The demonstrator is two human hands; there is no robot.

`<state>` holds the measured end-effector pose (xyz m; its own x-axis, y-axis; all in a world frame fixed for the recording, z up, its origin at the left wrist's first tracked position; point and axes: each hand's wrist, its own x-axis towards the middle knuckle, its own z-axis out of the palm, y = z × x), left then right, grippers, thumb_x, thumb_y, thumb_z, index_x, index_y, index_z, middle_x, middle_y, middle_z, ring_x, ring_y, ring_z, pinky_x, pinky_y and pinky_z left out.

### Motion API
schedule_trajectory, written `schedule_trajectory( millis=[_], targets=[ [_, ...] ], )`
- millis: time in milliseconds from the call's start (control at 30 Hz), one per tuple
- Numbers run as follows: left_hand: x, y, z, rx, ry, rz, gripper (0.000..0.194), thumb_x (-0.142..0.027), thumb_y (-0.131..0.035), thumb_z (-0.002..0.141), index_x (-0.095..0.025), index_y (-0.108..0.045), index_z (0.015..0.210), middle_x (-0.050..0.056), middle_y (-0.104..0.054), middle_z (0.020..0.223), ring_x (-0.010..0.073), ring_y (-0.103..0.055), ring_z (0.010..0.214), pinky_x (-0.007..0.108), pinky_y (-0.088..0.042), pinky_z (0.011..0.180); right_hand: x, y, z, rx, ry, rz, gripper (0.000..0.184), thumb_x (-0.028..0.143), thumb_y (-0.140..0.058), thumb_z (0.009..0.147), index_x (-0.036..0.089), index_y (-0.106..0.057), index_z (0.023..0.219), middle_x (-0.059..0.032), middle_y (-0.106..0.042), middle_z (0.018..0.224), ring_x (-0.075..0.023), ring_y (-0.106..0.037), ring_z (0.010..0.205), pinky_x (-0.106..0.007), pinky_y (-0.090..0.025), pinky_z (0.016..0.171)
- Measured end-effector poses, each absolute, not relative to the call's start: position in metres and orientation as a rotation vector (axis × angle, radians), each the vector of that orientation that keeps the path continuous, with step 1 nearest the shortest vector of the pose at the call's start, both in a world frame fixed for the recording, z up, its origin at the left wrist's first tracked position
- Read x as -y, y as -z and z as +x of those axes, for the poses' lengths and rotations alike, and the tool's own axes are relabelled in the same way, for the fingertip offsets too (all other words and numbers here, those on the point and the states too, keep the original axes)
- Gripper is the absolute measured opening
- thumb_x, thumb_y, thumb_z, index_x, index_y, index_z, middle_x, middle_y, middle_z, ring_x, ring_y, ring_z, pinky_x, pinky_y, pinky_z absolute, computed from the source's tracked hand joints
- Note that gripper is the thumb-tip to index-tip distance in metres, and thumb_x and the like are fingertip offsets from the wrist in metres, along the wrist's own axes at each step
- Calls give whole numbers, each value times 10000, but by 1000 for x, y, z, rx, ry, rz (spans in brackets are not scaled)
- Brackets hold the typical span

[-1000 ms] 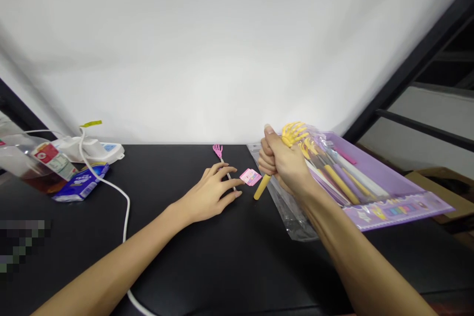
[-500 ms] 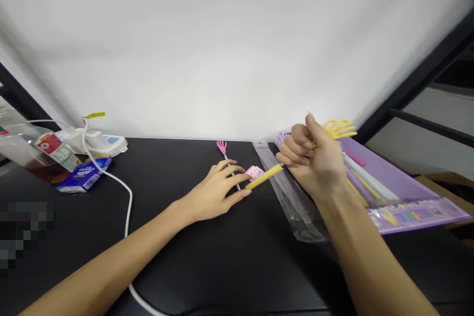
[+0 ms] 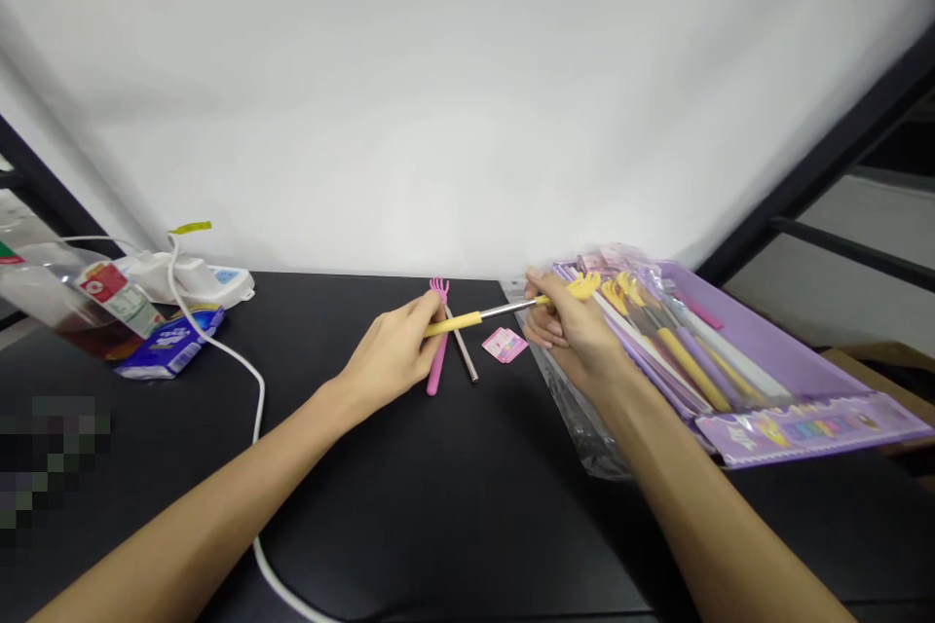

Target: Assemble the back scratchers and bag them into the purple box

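Yellow back scratcher stretched left to right, a hand on each end.
The left hand [image 3: 391, 350] has its fingers clamped on the handle of the yellow back scratcher [image 3: 504, 311]; the right hand [image 3: 574, 326] has fingers closed round the neck by the claw, so neither is really nearer. The long axis runs pretty much crosswise, claw end right and a touch farther off, bare metal shaft between the hands. It's up over the black table [image 3: 409, 516], with a pink handle [image 3: 436, 370] and metal rod [image 3: 466, 355] lying below, purple tray [image 3: 760, 341] off right.
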<state>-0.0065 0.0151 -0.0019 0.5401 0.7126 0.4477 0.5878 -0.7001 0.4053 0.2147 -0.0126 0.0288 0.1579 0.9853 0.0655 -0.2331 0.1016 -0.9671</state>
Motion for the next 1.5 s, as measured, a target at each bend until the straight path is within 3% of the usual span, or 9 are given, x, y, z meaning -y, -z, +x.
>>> schedule_trajectory(
  millis=[133,333,500,700,800,967,1167,1300,1500],
  targets=[
    [-13,-3,-5,-1161,-828,2710,228,-396,-488,1018,-236,-547,1170,-11,-692,878,152,-629,677,261,-392,610,12,-24,213,915,-1215,-959,380,309,-927,607,183,-573,663,61,-513,508,-55,-428,449,-191,-344,433],
    [-8,-1,-1,-1190,-803,2936,286,-362,-388,1065,-247,-584,1238,-3,-679,840,156,-660,717,255,-380,593,16,-14,202,1080,-1342,-954,333,370,-895,685,165,-696,855,-31,-702,712,-133,-637,625,-257,-502,604],
    [-15,-5,0,-1184,-849,2969,249,-359,-404,1062,-213,-603,1090,2,-672,835,164,-656,726,265,-374,585,14,-11,190,990,-1269,-913,331,384,-900,677,123,-742,807,-41,-690,702,-95,-591,601,-220,-479,586],
    [-26,-17,-12,-1305,-766,2871,42,-220,-509,1014,-199,-545,1022,7,-703,922,168,-653,715,267,-364,570,2,-15,199,664,-1019,-749,354,300,-975,518,137,-705,678,-3,-650,719,-54,-514,577,-171,-403,494],
    [-28,-14,-18,-1391,-752,2911,59,-196,-518,999,-194,-555,1044,6,-699,875,186,-660,706,278,-332,552,0,-11,204,616,-1021,-720,332,285,-963,549,142,-691,675,16,-607,686,-43,-465,556,-167,-397,492],
    [-24,-5,-14,-1308,-903,3061,221,-369,-461,1041,-209,-608,1086,-5,-669,770,176,-651,654,281,-321,536,3,0,195,702,-1201,-753,332,396,-913,652,139,-723,743,10,-579,630,-59,-462,558,-181,-412,517],
    [-22,-3,-10,-1110,-1029,3039,149,-282,-490,1032,-181,-600,1021,4,-694,824,159,-665,700,265,-392,582,8,1,190,819,-1142,-816,377,502,-840,730,135,-753,752,-25,-593,629,-90,-486,574,-207,-398,503],
    [-23,-9,-11,-1122,-936,2896,67,-232,-518,1012,-191,-563,984,8,-708,893,160,-663,703,259,-422,609,6,-6,195,780,-1023,-821,419,546,-845,701,140,-739,687,-12,-554,598,-72,-419,522,-205,-341,452],
    [-29,-11,-16,-1348,-822,2832,38,-193,-526,989,-208,-560,1001,2,-710,884,182,-666,693,271,-387,580,1,-9,200,681,-937,-794,382,459,-909,622,131,-714,640,-6,-560,596,-49,-401,495,-194,-307,430]
  ],
)
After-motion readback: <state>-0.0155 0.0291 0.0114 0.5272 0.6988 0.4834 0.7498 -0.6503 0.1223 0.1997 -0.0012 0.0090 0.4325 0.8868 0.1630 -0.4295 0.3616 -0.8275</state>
